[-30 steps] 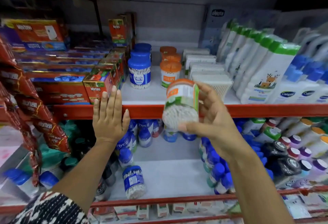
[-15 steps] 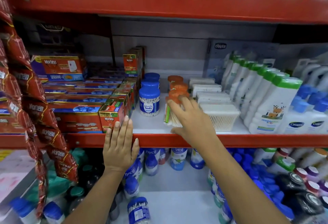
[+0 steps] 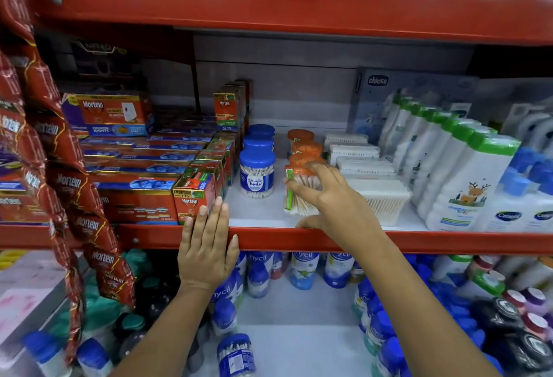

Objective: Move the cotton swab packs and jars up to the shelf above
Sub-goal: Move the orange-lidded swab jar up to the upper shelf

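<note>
Fingers of my right hand wrap orange-lid swab jar, now down on upper shelf; was mid-air. Left hand flat on edge.

Single head view, wide-angle, faces forward into shelving, close range. Looks slightly down on middle shelf, up under red top beam. Both forearms enter from bottom edge. Lower shelf fills bottom. Edges curved by lens.

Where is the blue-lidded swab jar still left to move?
In the head view, the blue-lidded swab jar lies on the lower shelf, bottom centre, between the two forearms, near the Nycil bottles.
</note>
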{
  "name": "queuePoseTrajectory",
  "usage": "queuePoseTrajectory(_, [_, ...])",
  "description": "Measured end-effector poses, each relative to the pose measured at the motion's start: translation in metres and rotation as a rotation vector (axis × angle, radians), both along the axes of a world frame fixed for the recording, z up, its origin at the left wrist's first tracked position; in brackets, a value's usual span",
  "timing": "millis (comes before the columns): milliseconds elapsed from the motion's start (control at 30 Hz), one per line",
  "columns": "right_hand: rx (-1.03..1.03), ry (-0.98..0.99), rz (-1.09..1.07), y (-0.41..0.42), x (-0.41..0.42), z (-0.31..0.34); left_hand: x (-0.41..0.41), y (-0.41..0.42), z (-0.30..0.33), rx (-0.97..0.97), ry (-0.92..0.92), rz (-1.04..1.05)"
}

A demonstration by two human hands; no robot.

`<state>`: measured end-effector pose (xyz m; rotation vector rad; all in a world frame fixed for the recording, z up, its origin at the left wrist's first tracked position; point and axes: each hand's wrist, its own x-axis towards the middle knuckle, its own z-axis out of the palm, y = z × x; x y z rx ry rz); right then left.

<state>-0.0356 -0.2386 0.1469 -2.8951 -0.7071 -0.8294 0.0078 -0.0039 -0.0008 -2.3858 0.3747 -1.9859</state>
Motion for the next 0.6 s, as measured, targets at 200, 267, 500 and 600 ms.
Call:
queuePoseTrajectory(200, [0.053,0.108,-0.007,-0.01,0.0,0.015,0.001,0.001,0.0,0.002,-0.006,0.006])
queuePoseTrajectory(267, [0.057,0.157,-0.02,-0.009,-0.002,0.015,0.001,0.0,0.0,-0.001,-0.008,0.005])
queuePoseTrajectory(500, [0.109,-0.013,0.033,-0.006,-0.006,0.0,0.002,0.0,-0.001,0.001,-0.014,0.006])
queuePoseTrajectory(600, [0.04,-0.042,0.023,-0.003,-0.009,-0.007,0.003,0.001,-0.001,0.005,-0.014,0.007])
